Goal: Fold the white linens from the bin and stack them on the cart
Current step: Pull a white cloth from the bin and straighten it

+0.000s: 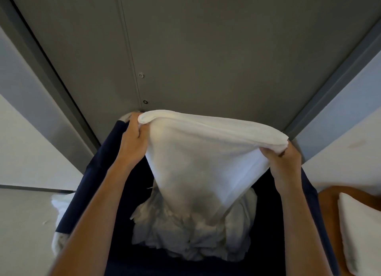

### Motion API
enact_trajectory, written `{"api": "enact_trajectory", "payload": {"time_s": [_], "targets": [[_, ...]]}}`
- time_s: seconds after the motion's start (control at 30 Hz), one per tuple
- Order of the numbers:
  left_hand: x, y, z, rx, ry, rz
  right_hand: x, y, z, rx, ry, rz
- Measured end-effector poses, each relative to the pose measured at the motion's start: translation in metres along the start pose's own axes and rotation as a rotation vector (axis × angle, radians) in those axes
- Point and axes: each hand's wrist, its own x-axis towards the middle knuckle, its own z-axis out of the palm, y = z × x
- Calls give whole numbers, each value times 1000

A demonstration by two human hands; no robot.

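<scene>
A white linen [206, 152] hangs stretched between both hands above the dark blue bin [99, 168]. My left hand [134, 139] grips its upper left corner, bunched over the fingers. My right hand [284, 162] pinches the upper right corner. The cloth droops in a point toward a crumpled pile of white linens [185, 234] lying in the bin. A folded white linen [358, 230] lies on the brown cart surface [327, 201] at the lower right.
A grey double door [206, 49] with its frame fills the wall straight ahead, close behind the bin. More white cloth [59, 201] spills outside the bin's left side onto the pale floor [24, 224].
</scene>
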Motion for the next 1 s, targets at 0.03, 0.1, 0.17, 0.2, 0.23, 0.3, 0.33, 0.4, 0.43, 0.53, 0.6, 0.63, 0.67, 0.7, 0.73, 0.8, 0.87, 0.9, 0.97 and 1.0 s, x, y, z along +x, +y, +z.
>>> {"api": "enact_trajectory", "payload": {"time_s": [0.03,0.1,0.17,0.2,0.23,0.3,0.33,0.4,0.43,0.53,0.6,0.63,0.67,0.7,0.73,0.8,0.87,0.9,0.97,1.0], "targets": [[-1,-3,3,-25,-1,-28,-3,2,1,-6,4,-4],[-4,-6,9,-81,-17,-73,-11,4,1,-25,17,-9],[-6,-11,14,-185,-35,-128,-19,9,1,-43,38,1],[-7,-12,15,-258,-45,-165,-23,10,0,-43,54,15],[-7,-12,16,-331,-58,-196,-27,13,0,-34,70,33],[-5,-9,15,-396,-99,-224,-34,18,-2,-14,112,65],[-5,-7,15,-400,-128,-220,-38,19,-3,-18,137,58],[-4,-1,15,-401,-192,-196,-42,20,-6,-32,199,33],[-4,2,16,-403,-210,-175,-44,20,-9,-32,231,32],[-8,16,24,-390,-194,-82,-46,13,-21,-38,329,38],[-12,32,32,-324,-155,3,-45,7,-34,-77,386,-11],[-14,41,36,-289,-141,50,-44,5,-42,-97,413,-43],[-17,51,42,-265,-128,89,-43,4,-51,-114,438,-71],[-19,61,48,-249,-114,123,-42,3,-61,-125,463,-94],[-23,72,54,-238,-101,156,-41,2,-71,-132,481,-114],[-32,94,71,-230,-64,222,-39,0,-93,-144,500,-149],[-45,117,91,-239,-23,272,-37,-2,-119,-160,507,-176],[-52,128,102,-256,-3,284,-35,-2,-133,-164,509,-180],[-67,151,122,-284,32,295,-30,1,-164,-172,505,-173],[-75,163,132,-284,44,302,-28,2,-180,-175,501,-167]]}}
